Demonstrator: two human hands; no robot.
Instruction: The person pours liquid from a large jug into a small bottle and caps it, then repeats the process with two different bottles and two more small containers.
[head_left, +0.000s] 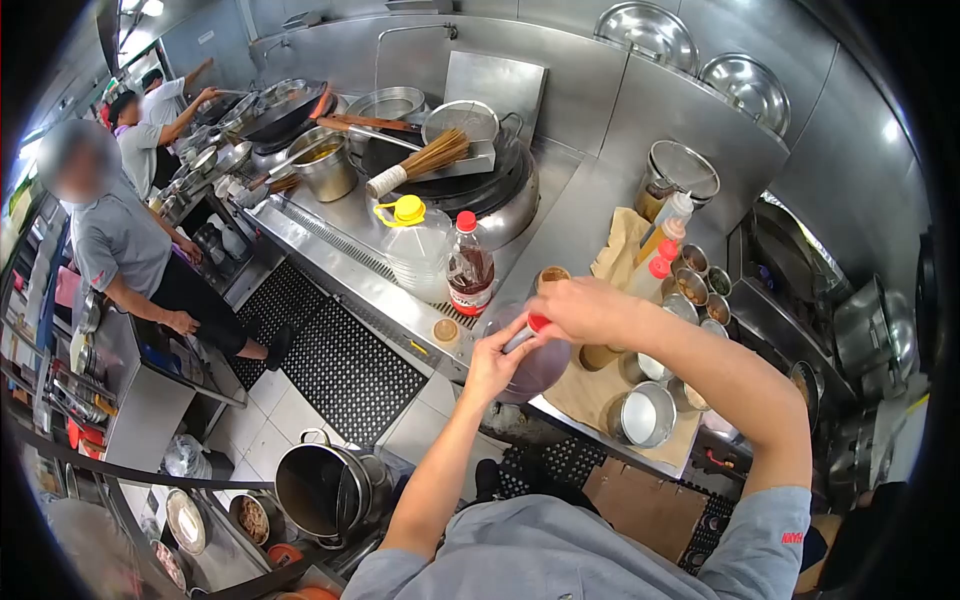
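Note:
A large translucent plastic jug point(537, 375) with a purplish-grey tint is in front of me at the counter's edge. My left hand point(492, 362) is closed around its handle or neck. The fingers of my right hand point(580, 308) are pinched on the red cap point(538, 322) at the top; whether the cap is loose cannot be seen. Just beyond stand a red-capped bottle point(470, 268) of dark liquid and a big clear jug point(415, 250) with a yellow cap. A small brownish cup point(553, 274) is partly hidden behind my right hand.
Squeeze bottles point(672, 228) and several small metal seasoning pots point(690, 285) stand to the right. A wok point(505, 195) holds a bamboo brush point(430, 160). A co-worker point(130, 225) stands at left. A tall stockpot point(325, 490) sits low at left, near a perforated black mat point(350, 355).

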